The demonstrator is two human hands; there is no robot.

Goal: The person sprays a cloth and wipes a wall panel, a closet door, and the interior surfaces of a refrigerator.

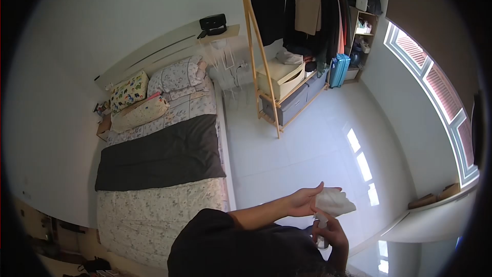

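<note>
My left hand (304,201) is stretched out over the floor, its fingers behind a crumpled white cloth (334,202) and its thumb raised along the near edge. Just below, my right hand (335,233) is wrapped around a small clear spray bottle (322,235). The bottle stands roughly upright, with its white nozzle close under the cloth and a finger up at the top. Both hands are near each other in front of my dark-clothed body.
A bed (159,205) with a dark blanket (159,154) and several pillows fills the left side. Ahead stands a wooden clothes rack (249,36) with storage boxes below. A blue suitcase (339,70) is beside it. A window (435,82) lies to the right, above glossy floor tiles (297,159).
</note>
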